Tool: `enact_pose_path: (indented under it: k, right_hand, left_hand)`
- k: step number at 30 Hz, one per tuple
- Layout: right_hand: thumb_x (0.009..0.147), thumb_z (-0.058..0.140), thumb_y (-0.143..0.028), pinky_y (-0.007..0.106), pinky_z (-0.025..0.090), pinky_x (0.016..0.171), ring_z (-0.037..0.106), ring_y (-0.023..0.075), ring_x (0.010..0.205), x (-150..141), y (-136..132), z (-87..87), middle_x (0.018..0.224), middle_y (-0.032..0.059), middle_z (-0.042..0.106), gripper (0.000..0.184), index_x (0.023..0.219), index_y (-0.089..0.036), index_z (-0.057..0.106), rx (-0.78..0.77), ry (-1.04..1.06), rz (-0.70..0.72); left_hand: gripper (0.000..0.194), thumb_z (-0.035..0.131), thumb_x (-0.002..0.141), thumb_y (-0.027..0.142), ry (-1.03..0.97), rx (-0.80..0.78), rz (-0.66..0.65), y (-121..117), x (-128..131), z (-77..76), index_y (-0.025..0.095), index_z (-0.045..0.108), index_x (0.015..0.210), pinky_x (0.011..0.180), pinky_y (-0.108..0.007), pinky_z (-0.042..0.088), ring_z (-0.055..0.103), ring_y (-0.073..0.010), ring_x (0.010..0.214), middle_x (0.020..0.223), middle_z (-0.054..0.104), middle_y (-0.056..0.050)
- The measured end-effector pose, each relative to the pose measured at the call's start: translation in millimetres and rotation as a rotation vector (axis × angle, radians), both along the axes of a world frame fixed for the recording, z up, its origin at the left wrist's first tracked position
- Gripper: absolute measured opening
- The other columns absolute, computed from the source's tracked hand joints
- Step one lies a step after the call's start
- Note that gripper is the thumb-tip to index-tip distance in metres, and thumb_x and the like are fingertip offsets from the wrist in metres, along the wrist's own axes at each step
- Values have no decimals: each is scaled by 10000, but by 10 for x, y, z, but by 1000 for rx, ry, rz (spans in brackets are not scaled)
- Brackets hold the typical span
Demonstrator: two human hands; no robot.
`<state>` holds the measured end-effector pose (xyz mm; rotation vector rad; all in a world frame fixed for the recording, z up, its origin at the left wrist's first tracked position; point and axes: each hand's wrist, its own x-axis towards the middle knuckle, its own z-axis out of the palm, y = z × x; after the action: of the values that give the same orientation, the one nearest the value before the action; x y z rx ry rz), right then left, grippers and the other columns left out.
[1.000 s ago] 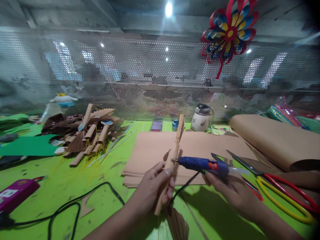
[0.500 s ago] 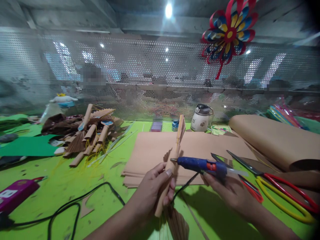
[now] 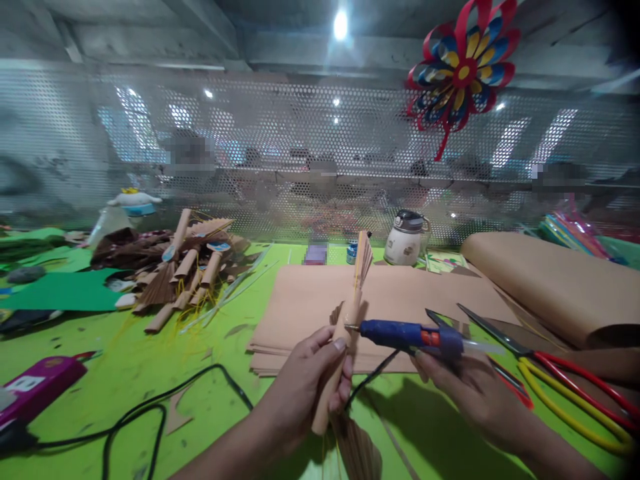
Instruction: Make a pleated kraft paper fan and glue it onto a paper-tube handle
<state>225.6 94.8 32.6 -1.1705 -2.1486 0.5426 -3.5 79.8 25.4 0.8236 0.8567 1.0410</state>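
My left hand (image 3: 306,388) is closed round a rolled brown paper stick (image 3: 345,333) that has a pleated paper fan at its top end, held upright over the green table (image 3: 135,373). My right hand (image 3: 470,390) grips a blue hot glue gun (image 3: 413,335) lying sideways, its metal nozzle touching the stick just above my left thumb. The gun's black cord (image 3: 367,379) drops between my hands. More pleated brown paper (image 3: 357,450) hangs below my left hand.
A stack of brown paper sheets (image 3: 400,293) lies behind my hands, a big brown paper roll (image 3: 550,280) at right. Red and yellow scissors (image 3: 565,370) lie by my right hand. Finished paper fans (image 3: 185,267) are piled at left, with a pink device (image 3: 35,387) and a white jar (image 3: 403,243).
Hardly anything differs: the glue gun's nozzle stays against the paper stick and both hands keep their grip. The view has shifted slightly.
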Motion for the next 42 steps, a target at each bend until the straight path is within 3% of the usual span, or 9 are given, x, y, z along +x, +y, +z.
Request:
enact_pose_path:
  k: [6,14,23,34,42]
  right_hand:
    - [923,392,-386,248,414,542,529,145,574,-50,-15,18,620,8,543,342,683,-186,533,63,15,-4]
    - [921,373,-443,260,428,546,536,160,585,-5,15,-42,608,17,535,393,674,-184,532,11,-3,-78]
    - [897,430,-417,250,451,555,551,157,575,-9,-34,60,620,22,571,350,668,-188,563,61,-27,-32]
    - [911,412,-404,262,436,544,540,160,581,-26,19,-20,614,14,551,348,681,-184,552,67,12,-66]
    - [907,416,-392,274,453,568,555,166,602,-10,-12,31,646,29,574,315,715,-189,562,31,-7,-18]
  left_hand:
    - [163,516,882,333,25,11,-10,-1,0,-21,173,485,888,383,-127,333,478,-49,466,690,535,12]
    - [175,538,868,340,33,8,9,-3,3,-29,173,489,854,387,-131,332,485,-52,465,676,540,13]
    - [198,542,867,358,44,34,1,23,-13,-61,167,505,902,385,-124,335,483,-45,467,696,542,11]
    - [161,561,851,320,76,18,-10,16,20,-46,177,497,891,374,-125,326,477,-46,442,670,538,18]
    - [181,535,871,343,25,12,-1,6,3,-18,168,512,915,383,-119,327,484,-45,471,697,538,7]
